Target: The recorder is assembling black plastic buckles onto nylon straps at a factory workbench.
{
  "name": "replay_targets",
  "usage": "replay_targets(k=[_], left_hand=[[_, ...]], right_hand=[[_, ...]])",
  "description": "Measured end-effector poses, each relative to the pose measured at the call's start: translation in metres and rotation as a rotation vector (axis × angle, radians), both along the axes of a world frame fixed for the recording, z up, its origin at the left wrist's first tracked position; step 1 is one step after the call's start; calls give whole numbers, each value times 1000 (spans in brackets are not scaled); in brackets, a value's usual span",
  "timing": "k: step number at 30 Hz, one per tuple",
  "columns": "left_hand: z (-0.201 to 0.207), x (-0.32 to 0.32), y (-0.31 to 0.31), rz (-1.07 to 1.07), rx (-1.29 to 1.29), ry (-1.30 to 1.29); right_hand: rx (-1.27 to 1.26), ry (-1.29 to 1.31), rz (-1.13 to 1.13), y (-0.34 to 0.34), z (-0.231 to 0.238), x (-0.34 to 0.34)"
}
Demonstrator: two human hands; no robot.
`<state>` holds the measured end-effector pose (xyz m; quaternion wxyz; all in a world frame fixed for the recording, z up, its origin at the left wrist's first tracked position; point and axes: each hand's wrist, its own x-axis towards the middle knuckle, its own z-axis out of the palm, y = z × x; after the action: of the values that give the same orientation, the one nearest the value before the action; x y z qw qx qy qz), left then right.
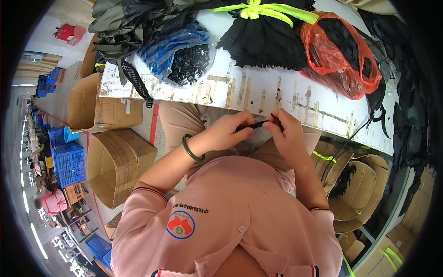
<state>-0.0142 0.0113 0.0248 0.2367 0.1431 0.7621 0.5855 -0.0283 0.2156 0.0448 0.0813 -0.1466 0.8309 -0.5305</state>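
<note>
A short black strip (256, 124), like a piece of strap, runs between my hands in front of the table's near edge. My left hand (230, 130), with a green bangle on its wrist, pinches one end. At the other end, my right hand (288, 131) has its fingers and thumb closed on the strip. Parts of the strip are hidden by the fingers, so I cannot make out its ends. Both hands are over my lap, close to the white table (258, 92), whose top is marked with strips of old tape.
On the table stand a blue-striped clear bag (159, 57) of small black plastic pieces, a black bundle (263, 44) tied with a neon yellow band, and a red plastic bag (323, 62). Dark fabric (122, 30) lies at the far left. Cardboard boxes (121, 164) flank me.
</note>
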Motion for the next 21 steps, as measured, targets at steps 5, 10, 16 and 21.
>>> replay_targets(k=[5, 10, 16, 21], left_hand=[[-14, 0, 12, -113, 61, 237], [-47, 6, 7, -123, 94, -117], [-114, 18, -5, -1, -190, 385], [7, -48, 1, 432, -254, 376]], right_hand=[[-590, -810, 49, 18, -13, -5], [-1153, -594, 46, 34, 35, -5], [-203, -306, 208, 28, 33, 2], [53, -120, 108, -5, -38, 13]])
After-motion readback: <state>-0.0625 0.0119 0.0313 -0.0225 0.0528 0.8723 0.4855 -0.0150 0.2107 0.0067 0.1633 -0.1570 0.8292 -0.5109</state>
